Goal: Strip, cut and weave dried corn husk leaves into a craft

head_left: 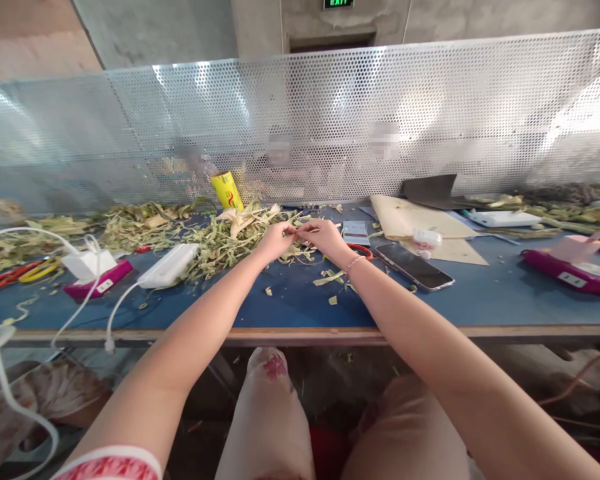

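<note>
Both my hands meet above the blue table point(480, 297), at the near edge of a heap of pale green leaf strips point(225, 237). My left hand point(276, 240) pinches a thin leaf strip point(297, 231) with its fingers closed. My right hand point(325, 237) has its fingers closed on the other end of the same strip; a bracelet sits on that wrist. Loose leaf scraps point(333, 277) lie on the table just under my right wrist.
A black phone point(414, 266), red-handled scissors point(363, 251), a small white case point(427, 238) and tan cardboard point(410, 220) lie to the right. A white power bank point(169, 265) with cables, a pink device point(99, 280) and a yellow roll point(226, 190) are at left. A perforated metal screen point(430, 113) backs the table.
</note>
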{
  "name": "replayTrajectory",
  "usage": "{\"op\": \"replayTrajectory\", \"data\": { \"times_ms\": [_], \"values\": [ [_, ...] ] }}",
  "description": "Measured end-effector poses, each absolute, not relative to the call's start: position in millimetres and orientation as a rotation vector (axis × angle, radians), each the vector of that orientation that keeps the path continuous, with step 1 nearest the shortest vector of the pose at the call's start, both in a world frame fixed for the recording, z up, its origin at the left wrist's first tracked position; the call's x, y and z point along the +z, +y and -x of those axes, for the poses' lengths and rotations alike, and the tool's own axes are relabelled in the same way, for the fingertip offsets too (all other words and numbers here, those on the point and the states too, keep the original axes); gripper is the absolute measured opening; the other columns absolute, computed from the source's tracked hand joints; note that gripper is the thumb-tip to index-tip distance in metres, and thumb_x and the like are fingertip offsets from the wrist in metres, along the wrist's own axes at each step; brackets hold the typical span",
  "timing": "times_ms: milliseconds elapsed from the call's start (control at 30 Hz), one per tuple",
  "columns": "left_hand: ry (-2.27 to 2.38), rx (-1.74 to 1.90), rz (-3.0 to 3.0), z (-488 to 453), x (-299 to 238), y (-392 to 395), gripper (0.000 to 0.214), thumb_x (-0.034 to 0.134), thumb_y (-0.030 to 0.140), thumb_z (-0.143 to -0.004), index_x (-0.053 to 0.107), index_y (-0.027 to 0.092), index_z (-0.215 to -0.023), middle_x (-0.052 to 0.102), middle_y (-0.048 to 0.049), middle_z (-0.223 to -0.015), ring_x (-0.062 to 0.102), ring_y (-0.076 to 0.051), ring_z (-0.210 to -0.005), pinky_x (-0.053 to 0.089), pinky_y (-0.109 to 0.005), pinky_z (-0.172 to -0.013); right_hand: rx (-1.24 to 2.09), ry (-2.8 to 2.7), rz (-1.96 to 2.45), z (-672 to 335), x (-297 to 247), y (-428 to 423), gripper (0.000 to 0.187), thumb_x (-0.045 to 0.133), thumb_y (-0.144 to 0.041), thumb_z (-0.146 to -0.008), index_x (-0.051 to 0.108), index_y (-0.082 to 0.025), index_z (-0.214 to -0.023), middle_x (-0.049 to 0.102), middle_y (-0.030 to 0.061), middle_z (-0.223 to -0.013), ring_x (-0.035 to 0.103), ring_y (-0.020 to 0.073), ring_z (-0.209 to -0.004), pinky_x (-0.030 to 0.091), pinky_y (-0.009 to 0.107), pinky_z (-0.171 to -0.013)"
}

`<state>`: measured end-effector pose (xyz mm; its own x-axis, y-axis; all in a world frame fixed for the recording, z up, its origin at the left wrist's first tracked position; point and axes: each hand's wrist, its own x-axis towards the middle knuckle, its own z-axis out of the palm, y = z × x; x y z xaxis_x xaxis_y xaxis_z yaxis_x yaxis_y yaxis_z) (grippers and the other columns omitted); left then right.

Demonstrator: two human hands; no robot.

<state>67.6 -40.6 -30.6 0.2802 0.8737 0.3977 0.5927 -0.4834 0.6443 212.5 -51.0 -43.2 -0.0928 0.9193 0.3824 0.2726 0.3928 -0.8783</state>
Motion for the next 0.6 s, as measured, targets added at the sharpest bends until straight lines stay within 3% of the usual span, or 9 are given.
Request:
{"op": "replayTrajectory", "data": {
  "times_ms": [267, 600],
  "values": [
    [1.352, 1.036, -2.154, -68.0, -30.5, -40.7, 0.006, 0.055, 0.016, -0.069, 0.060, 0.015, -0.072, 0.065, -0.0031, -0.077, 0.058, -0.016, -0.078, 0.043, -0.028, -0.077, 0.776, -1.632, 1.064, -213.1, -45.6, -47.0, 0.005, 0.061, -0.016, -0.066, 0.062, -0.013, -0.071, 0.057, -0.0014, -0.057, 0.050, 0.0083, -0.050, 0.043, 0.022, -0.051],
    [1.337, 1.017, -2.085, -68.4, -27.9, -45.9, 0.008, 0.054, 0.022, -0.069, 0.057, 0.016, -0.073, 0.062, -0.0013, -0.075, 0.057, -0.015, -0.077, 0.043, -0.027, -0.076, 0.599, -1.702, 1.042, -215.2, -45.7, -46.8, 0.007, 0.058, -0.018, -0.068, 0.058, -0.015, -0.074, 0.057, -0.0003, -0.065, 0.051, 0.0102, -0.059, 0.044, 0.024, -0.058]
  ]
}}
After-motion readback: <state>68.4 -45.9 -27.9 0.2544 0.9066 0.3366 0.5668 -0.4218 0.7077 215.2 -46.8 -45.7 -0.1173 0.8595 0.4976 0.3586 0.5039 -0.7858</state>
